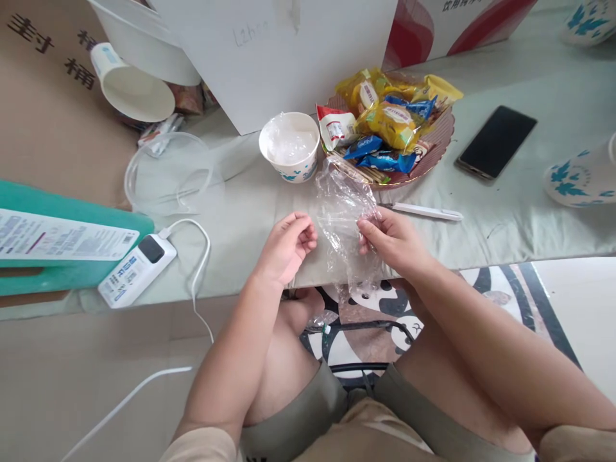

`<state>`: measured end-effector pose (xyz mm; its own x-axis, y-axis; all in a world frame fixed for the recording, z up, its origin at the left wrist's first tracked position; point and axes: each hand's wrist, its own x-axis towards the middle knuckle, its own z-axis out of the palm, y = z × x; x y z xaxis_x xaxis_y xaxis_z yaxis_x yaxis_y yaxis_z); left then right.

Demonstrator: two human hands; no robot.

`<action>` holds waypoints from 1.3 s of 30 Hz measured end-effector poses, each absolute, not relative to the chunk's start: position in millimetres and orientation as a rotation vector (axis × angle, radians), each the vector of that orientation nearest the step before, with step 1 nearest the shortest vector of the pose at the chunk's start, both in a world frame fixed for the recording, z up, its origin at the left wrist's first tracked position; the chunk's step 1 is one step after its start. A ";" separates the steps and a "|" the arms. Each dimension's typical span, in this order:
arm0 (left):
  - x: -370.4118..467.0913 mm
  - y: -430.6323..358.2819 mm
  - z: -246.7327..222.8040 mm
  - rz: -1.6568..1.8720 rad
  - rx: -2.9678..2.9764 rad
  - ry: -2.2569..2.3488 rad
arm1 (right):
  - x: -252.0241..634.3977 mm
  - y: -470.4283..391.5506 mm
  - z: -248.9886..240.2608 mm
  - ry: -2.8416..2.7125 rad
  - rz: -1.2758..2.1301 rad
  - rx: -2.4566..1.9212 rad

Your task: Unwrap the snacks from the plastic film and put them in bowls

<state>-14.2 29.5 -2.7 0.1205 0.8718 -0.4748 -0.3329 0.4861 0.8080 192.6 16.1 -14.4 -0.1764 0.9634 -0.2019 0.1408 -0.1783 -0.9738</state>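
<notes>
A crumpled sheet of thin clear plastic film (344, 205) hangs from my right hand (392, 237), its thumb and fingers pinched on the film's right side. The film spreads left across the gap between my hands and droops past the table's front edge. Whether it is a bag or a glove, I cannot tell. My left hand (291, 247) is just left of the film, fingers curled in and thumb against them, with nothing visible in it. Beyond the hands, a paper cup (294, 172) with blue leaves holds more crumpled clear plastic (291, 144).
Wrapped snacks (392, 122) fill a pinkish ribbed bowl (440, 138). A white pen-like tool (428, 212) lies near my right hand, a phone (498, 141) farther right. At left are a clear lid (163, 173), a cabled power bank (137, 273) and a green container (72, 231).
</notes>
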 end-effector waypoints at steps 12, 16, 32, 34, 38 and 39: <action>-18.5 29.1 -3.2 0.984 0.648 1.237 | 187.2 10.9 -9.3 -1.308 1.350 -1.302; -21.0 27.0 -8.6 1.041 0.597 1.105 | 192.5 3.3 -1.4 -1.255 1.422 -1.144; -8.6 24.9 -14.0 0.678 1.049 1.117 | 198.1 -5.9 1.3 -1.328 1.558 -1.382; -13.4 25.1 -15.6 0.650 1.086 1.111 | 200.5 -6.8 -0.2 -1.411 1.537 -1.362; -23.1 23.8 -10.6 0.725 1.100 0.960 | 201.7 -5.5 -7.4 -1.396 1.573 -1.187; -24.9 23.5 -8.3 0.750 1.086 0.910 | 201.4 -4.8 -9.7 -1.389 1.544 -1.150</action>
